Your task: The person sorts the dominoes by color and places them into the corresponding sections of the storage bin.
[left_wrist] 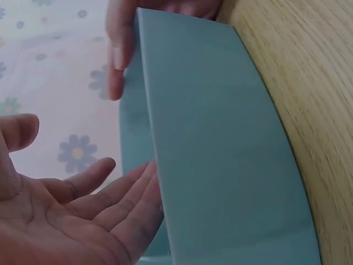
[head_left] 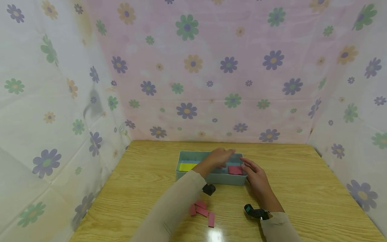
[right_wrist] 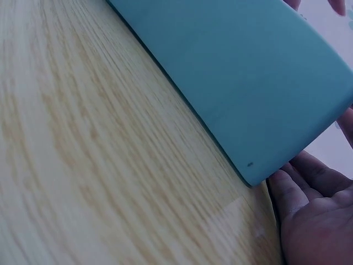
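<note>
A pale blue-green divided box [head_left: 226, 179] stands on the table. My left hand [head_left: 219, 157] reaches over its front wall, fingertips down inside the middle. In the left wrist view these fingers look fairly straight, and their tips are hidden behind the wall. No object shows in that hand. My right hand [head_left: 257, 176] is at the box's right end, its fingertips touching the rim and end wall. Flat pink pieces [head_left: 235, 170] lie in the right compartment, and yellow pieces [head_left: 186, 167] in the left one, partly covered by my left forearm.
Several loose pink rectangular pieces [head_left: 202, 211] lie on the wooden table [head_left: 145, 181] in front of the box, beside my left sleeve. Flowered cloth [head_left: 211, 84] hangs behind the table and along both sides. Each wrist wears a black strap device [head_left: 254, 211].
</note>
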`<state>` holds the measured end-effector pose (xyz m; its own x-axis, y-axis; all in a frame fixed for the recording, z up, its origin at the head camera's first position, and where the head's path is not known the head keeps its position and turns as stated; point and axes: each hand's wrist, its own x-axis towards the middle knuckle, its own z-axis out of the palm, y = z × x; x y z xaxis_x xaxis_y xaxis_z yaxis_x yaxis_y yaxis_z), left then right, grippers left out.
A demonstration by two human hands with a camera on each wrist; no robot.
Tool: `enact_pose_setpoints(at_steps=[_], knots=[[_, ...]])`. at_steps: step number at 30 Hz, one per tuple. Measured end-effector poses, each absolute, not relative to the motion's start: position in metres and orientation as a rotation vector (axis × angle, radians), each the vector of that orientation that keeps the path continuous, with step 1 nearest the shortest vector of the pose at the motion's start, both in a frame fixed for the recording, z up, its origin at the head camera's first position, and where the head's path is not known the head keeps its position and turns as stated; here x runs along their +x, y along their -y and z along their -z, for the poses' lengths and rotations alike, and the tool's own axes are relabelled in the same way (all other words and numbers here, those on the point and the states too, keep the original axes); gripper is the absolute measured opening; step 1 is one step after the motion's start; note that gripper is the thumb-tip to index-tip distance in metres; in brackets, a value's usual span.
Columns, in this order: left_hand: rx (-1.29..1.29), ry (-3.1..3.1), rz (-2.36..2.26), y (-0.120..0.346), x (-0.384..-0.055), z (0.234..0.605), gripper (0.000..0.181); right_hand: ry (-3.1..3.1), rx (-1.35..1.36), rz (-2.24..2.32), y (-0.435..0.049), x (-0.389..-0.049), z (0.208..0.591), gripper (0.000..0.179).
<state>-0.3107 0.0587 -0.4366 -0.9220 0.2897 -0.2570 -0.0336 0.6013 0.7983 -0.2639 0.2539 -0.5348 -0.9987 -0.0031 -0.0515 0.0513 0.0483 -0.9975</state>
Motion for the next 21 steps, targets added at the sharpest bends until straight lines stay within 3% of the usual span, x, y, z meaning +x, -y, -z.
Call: enact_pose_setpoints(at_steps=[7, 21], knots=[[0.256, -2.477, -1.344, -0.039, -0.307, 0.431, 0.060, -2.272, 0.061, 2.118, -0.254, -0.263, 0.535, 0.051], [0.428, -2.497, -1.443, 0.010, -0.282, 0.418, 0.054, -2.290, 0.046, 2.098, -0.255, -0.263, 0.538, 0.051]])
